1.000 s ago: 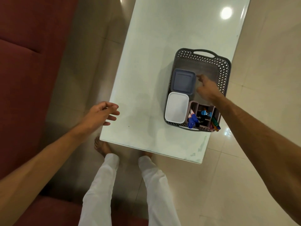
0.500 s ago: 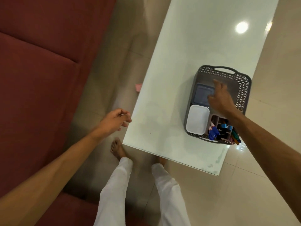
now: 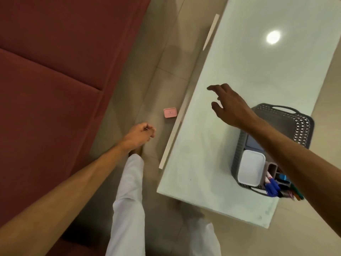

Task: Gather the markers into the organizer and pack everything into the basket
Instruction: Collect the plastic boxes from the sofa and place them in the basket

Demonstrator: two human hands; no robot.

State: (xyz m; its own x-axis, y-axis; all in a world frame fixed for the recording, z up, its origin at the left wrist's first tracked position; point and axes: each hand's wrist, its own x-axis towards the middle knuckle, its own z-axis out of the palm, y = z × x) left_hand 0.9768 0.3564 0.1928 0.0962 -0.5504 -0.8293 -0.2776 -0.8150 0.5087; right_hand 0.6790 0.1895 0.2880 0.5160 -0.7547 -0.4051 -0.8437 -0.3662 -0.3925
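The right hand (image 3: 231, 106) reaches over the table (image 3: 230, 74), fingers spread, holding nothing. The left hand (image 3: 139, 136) hangs loosely curled. The markers (image 3: 271, 187) sit in the organizer (image 3: 272, 168) inside the basket (image 3: 302, 126).

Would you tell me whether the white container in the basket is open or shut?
Shut: the white container shows a flat lid on top.

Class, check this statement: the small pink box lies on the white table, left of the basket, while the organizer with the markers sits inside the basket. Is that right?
Not quite. The head view shows the small pink box on the floor beside the white table, not on it. The rest holds: it is left of the basket, and the organizer with the markers sits inside.
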